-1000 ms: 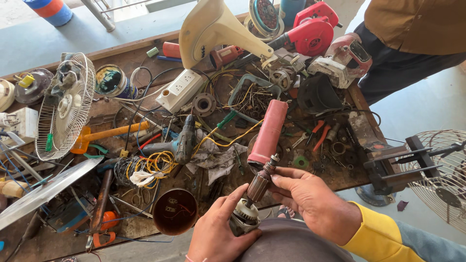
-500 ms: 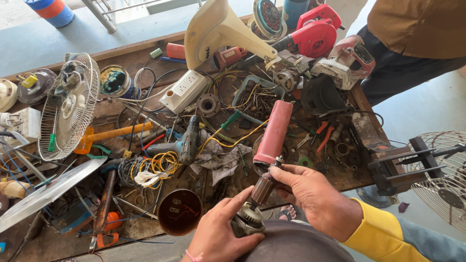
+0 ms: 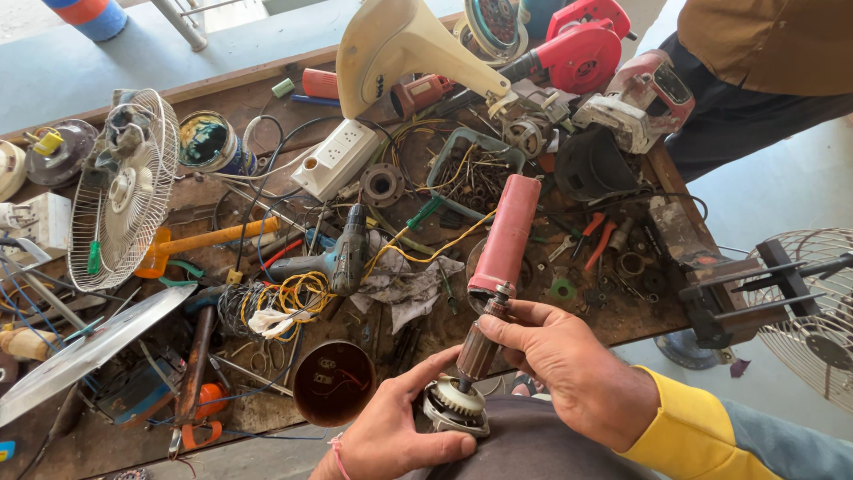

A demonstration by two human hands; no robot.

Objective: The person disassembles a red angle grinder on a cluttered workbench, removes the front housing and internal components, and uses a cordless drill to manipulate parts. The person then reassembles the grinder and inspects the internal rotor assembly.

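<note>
At the far left of the frame a white fan guard (image 3: 124,191) stands on the cluttered wooden bench (image 3: 267,93), with a long grey fan blade (image 3: 84,351) lying below it. Toward the centre sit a white socket strip (image 3: 338,158), a grey drill (image 3: 342,260) among yellow wires (image 3: 298,293), and a round brown can (image 3: 334,382) at the bench's near edge. At lower centre the left hand (image 3: 395,427) cups a round geared end cap (image 3: 455,407), its grip closed around it. From the cap a motor armature (image 3: 480,342) rises, tilted, into a pink cylindrical housing (image 3: 506,233). The right hand (image 3: 569,364) pinches the armature's upper end, fingers clamped on it. At upper right lies a red blower (image 3: 582,49).
</note>
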